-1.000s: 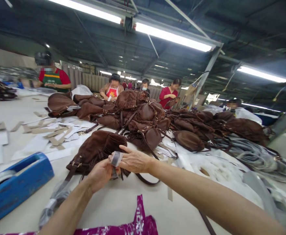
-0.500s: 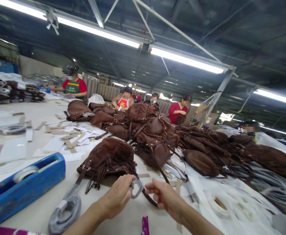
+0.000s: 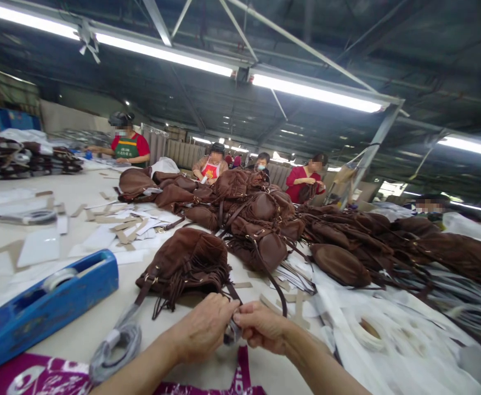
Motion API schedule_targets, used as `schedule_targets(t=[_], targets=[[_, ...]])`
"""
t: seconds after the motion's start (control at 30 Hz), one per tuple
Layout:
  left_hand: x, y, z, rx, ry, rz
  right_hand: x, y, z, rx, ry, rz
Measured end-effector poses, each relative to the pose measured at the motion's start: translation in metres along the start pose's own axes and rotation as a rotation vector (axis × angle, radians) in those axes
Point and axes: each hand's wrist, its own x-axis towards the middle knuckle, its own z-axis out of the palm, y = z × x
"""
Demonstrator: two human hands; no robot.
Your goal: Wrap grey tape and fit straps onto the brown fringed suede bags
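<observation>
My left hand [image 3: 203, 326] is closed around a small grey loop of strap in plastic wrapping [image 3: 232, 333], just in front of a brown fringed handbag [image 3: 188, 255]. My right hand [image 3: 260, 326] meets it from the other side, thumb and finger pinched on the same wrapped strap. Much of the strap is hidden behind my fingers. A brown strap end runs from the handbag toward my hands. To the left of my left forearm lies another wrapped strap coil [image 3: 117, 351], joined to the handbag's left side.
A blue tape dispenser [image 3: 51, 307] stands at the left. Behind the handbag is a heap of brown bags [image 3: 260, 211]. Card and paper scraps [image 3: 129, 227] lie left of it. White sheeting with a tape roll [image 3: 367, 334] is at the right. Several co-workers are beyond the heap.
My right hand has moved left and closed on the wrapped strap beside my left hand. The loop has turned and shows less. More purple printed cloth shows at the bottom.
</observation>
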Motion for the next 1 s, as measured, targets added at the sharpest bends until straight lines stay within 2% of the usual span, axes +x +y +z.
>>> schedule_targets(t=[0.07,0.13,0.2,0.27,0.33,0.4,0.47,0.57,0.63,0.73,0.87,1.0], targets=[[-0.003,-0.002,0.005,0.001,0.074,0.026,0.001,0.009,0.006,0.037,0.015,-0.055],[-0.01,0.0,0.009,-0.01,0.219,-0.041,0.002,0.021,0.014,0.08,0.036,-0.118],[-0.022,0.009,0.011,-0.09,0.403,-0.244,0.002,0.033,0.022,0.112,0.052,-0.166],[-0.036,0.021,0.014,-0.252,0.487,-0.476,0.002,0.044,0.03,0.131,0.067,-0.213],[-0.046,0.033,0.02,-0.42,0.464,-0.61,0.002,0.051,0.038,0.14,0.091,-0.267],[-0.051,0.039,0.03,-0.528,0.429,-0.651,0.0,0.053,0.047,0.138,0.122,-0.329],[-0.052,0.038,0.043,-0.579,0.478,-0.683,-0.001,0.052,0.056,0.136,0.153,-0.382],[-0.049,0.03,0.063,-0.595,0.618,-0.748,0.0,0.049,0.065,0.117,0.219,-0.447],[-0.047,0.024,0.07,-0.57,0.647,-0.769,0.002,0.048,0.067,0.056,0.28,-0.48],[-0.045,0.019,0.073,-0.498,0.597,-0.725,0.002,0.051,0.064,-0.04,0.335,-0.467],[-0.044,0.015,0.073,-0.406,0.564,-0.64,-0.002,0.056,0.058,-0.001,0.269,-0.343],[-0.044,0.013,0.074,-0.382,0.581,-0.686,-0.002,0.058,0.064,-0.156,0.293,-0.423]])
